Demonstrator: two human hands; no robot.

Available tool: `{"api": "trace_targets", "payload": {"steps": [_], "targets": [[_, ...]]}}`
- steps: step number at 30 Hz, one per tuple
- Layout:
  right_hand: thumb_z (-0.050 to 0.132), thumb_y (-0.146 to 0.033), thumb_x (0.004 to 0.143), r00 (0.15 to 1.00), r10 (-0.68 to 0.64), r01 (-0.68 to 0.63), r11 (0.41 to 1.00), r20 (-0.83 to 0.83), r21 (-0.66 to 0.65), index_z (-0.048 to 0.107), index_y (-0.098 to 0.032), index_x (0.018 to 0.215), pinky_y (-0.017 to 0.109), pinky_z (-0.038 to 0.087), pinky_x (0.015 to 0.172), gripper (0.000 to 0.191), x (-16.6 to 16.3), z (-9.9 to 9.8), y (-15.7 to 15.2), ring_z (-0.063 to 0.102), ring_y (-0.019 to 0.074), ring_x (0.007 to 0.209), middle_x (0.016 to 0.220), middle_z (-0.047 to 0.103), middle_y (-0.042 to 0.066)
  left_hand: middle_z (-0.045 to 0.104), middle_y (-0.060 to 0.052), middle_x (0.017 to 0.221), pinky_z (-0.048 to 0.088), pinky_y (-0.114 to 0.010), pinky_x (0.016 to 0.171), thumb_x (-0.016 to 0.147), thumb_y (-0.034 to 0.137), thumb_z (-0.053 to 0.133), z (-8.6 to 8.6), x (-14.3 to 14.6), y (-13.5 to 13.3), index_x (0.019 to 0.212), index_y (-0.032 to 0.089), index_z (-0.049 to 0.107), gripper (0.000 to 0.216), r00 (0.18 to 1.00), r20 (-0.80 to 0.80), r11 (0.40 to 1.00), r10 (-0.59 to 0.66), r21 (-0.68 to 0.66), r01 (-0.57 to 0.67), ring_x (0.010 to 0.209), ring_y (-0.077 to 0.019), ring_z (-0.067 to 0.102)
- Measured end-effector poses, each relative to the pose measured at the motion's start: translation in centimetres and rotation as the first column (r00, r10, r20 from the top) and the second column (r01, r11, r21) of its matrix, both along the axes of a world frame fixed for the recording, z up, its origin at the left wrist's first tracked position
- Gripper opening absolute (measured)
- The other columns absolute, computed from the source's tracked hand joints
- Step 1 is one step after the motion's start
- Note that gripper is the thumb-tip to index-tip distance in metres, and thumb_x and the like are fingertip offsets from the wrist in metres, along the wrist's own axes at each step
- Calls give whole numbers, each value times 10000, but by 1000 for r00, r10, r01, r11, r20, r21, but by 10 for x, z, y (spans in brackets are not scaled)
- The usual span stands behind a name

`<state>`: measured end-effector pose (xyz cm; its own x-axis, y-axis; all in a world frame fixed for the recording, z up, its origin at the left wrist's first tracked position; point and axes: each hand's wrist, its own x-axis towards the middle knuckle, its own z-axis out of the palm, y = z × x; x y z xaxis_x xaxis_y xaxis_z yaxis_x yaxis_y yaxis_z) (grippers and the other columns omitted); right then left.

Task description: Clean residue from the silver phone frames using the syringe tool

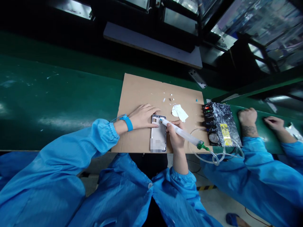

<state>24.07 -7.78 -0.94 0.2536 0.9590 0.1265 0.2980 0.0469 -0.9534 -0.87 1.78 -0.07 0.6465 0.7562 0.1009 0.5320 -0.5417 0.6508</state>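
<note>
In the head view, apparently dispensing from a syringe (183,134) onto the top end of a phone shell (158,134), by judgement partway through that step. Aiming the tip at about 12 o'clock on the shell, touching or just above, too small to tell which. Gripping the syringe in the closed fingers of the right hand (175,135), sloping its barrel back toward 4 o'clock. Spreading the fingers of the left hand (143,116) openly about the shell's 10 o'clock corner, seemingly steadying rather than clasping. Resting the shell flat on cardboard (137,94), at the near edge of the tabletop (80,94). Probably calling next for a steady tip, light, even pressure and no shift of the shell.

Taking the shell as clock centre, seeing a tissue (180,112) at 2 o'clock, another shell (198,78) farther off at 1 o'clock, and a box (220,115) at 3 o'clock, joining the syringe by a looping hose (216,162). Beyond, seeing a co-worker's hand (247,117).

Finding no brand to read: making out only a yellow label (225,130) and a red display (207,107) on the box, both illegible, and pixelation hiding the shell's lower end.
</note>
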Motion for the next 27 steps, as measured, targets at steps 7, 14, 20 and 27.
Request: {"api": "trace_targets", "payload": {"steps": [7,14,20,27], "targets": [[919,-766,970,1000,-2,2,1000,-13,-11,684,-283,961,344,579,685,537,-1,1,0,706,204,670,738,754,-12,811,-108,1458,520,-526,1240,1013,617,933,2,0,0,1631,265,672,758,1000,-1,1000,-3,2,3,1384,-376,689],[919,-755,953,1000,-10,10,1000,-8,-27,691,-290,959,358,586,678,518,-2,3,0,695,213,660,731,756,-9,817,-105,1455,522,-529,1230,1020,631,914,-1,0,0,1639,282,669,751,1000,15,1000,-8,14,8,1385,-376,692],[930,-751,947,1000,0,-1,999,-20,-37,696,-283,960,361,599,687,523,-2,4,1,719,219,674,740,772,0,811,-115,1474,521,-536,1244,1017,610,923,3,0,-1,1631,260,667,751,1000,1,1000,-9,3,9,1403,-382,687],[921,-770,957,1000,-4,4,1000,4,-20,695,-274,957,371,606,718,545,-2,3,1,736,223,685,743,789,7,809,-106,1474,531,-539,1240,1014,611,903,2,-1,0,1634,279,661,744,1000,12,1000,-16,-7,16,1402,-380,692]]}}
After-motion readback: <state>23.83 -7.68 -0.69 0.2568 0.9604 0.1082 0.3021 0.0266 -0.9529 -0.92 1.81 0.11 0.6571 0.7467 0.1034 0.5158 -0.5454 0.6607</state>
